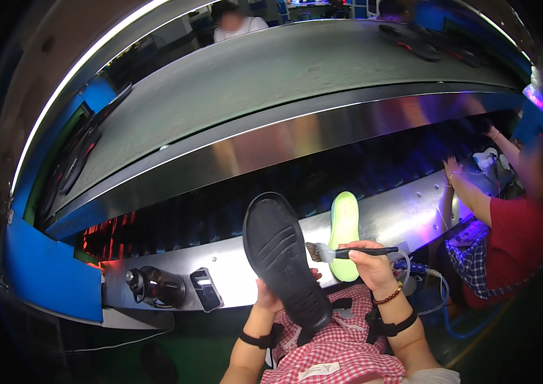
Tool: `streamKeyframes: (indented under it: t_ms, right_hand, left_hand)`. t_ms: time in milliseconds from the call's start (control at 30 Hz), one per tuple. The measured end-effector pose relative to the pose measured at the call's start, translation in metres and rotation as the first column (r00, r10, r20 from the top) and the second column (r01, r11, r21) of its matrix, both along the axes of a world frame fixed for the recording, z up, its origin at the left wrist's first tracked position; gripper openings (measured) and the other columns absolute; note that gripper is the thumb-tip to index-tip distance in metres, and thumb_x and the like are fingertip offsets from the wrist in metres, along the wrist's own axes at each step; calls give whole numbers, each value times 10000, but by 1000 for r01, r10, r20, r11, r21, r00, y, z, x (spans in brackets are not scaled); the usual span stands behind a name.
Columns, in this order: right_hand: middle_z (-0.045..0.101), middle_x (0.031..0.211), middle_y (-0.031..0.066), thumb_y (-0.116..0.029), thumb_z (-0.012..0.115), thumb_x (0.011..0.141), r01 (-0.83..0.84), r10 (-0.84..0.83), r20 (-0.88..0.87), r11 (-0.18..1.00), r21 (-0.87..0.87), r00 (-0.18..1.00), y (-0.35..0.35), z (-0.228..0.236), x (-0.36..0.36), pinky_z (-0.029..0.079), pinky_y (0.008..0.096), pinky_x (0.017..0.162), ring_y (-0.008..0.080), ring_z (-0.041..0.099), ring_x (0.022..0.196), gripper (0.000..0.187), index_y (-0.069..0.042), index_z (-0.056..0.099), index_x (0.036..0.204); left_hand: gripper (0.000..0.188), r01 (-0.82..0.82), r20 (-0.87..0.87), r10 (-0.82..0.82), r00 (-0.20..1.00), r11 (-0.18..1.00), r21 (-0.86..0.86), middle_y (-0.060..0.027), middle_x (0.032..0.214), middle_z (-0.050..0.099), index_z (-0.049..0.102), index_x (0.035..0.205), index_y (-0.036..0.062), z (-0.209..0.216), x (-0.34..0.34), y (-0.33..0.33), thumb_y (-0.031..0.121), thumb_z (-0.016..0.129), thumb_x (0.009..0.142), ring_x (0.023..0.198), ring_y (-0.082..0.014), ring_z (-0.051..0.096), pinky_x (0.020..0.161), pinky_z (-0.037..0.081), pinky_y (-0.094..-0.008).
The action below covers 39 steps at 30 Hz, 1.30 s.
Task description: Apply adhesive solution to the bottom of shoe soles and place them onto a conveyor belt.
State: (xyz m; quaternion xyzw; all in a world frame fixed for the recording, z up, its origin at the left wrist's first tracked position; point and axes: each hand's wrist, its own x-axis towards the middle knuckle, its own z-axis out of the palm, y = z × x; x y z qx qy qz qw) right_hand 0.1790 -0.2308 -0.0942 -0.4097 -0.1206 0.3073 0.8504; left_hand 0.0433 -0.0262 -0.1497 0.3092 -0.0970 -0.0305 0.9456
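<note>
Factory lighting glints off a long grey conveyor (297,70) that curves across the upper view, with dark soles lying on it at the far right and along the left edge; below it runs a polished steel ledge (175,275) fronting a dark tunnel with a red glow at its left end; a co-worker in a red top (514,237) sits at the right, reaching toward that tunnel. Nearer, a red-checked apron (335,345) covers the person's lap; a round black knob (153,286) and a small dark switch plate (206,289) sit on the steel ledge at the left.

A black shoe sole (284,259) stands tilted, tread side up, over the lap; the left hand (270,296) is closed around its lower part from behind, fingers mostly hidden by the sole. A pale green sole (344,235) rests on the steel ledge just beyond, apart from the black one. The right hand (370,259) is clenched on the dark handle of a small brush (329,251), whose bristles sit just beside the right edge of the black sole.

By my reading, brushing of the black sole is at hand; the next stroke would call for the bristles to be brought onto the sole's face while the left hand holds it steady and tilted.
</note>
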Motion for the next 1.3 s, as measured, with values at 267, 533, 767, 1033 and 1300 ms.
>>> streamKeyframes:
  t_ms: [267,533,767,1033,1300]
  right_hand:
    - [687,973,113,9,665,828,-125,130,54,988,-92,990,52,2,6,516,252,804,134,643,875,216,51,651,1040]
    - [689,978,97,-60,699,835,-29,68,196,981,-193,978,84,28,12,527,244,768,125,646,873,244,36,655,1055]
    - [698,942,151,-146,678,771,379,50,896,895,-237,441,97,31,-19,459,375,847,289,659,902,216,-10,701,937]
    - [708,883,153,-93,699,722,-36,396,838,910,-414,376,40,25,-41,533,335,739,285,692,806,187,4,705,882]
    - [706,927,141,-48,763,716,4,218,625,943,-334,749,46,73,-8,528,318,795,221,679,875,231,-5,715,938]
  left_hand:
    - [1154,-119,-27,125,992,979,167,-209,1439,364,182,1477,46,0,8,-17,865,389,691,1328,-342,386,1079,362,-472]
    - [1108,-90,-8,90,996,979,-183,-156,1473,342,205,1486,74,11,16,-21,884,137,733,1322,-344,392,1084,350,-471]
    - [873,-477,-353,473,807,875,81,-105,1468,360,247,1478,103,-4,21,-32,739,144,889,1365,-246,335,1129,267,-380]
    - [1034,-461,-140,449,882,886,-59,-196,1324,500,330,1425,40,8,4,26,838,133,798,1191,-340,515,1024,408,-469]
    - [1054,-133,-5,150,989,858,-496,-197,1405,425,289,1459,79,40,7,-22,852,70,777,1251,-364,466,1062,374,-485]
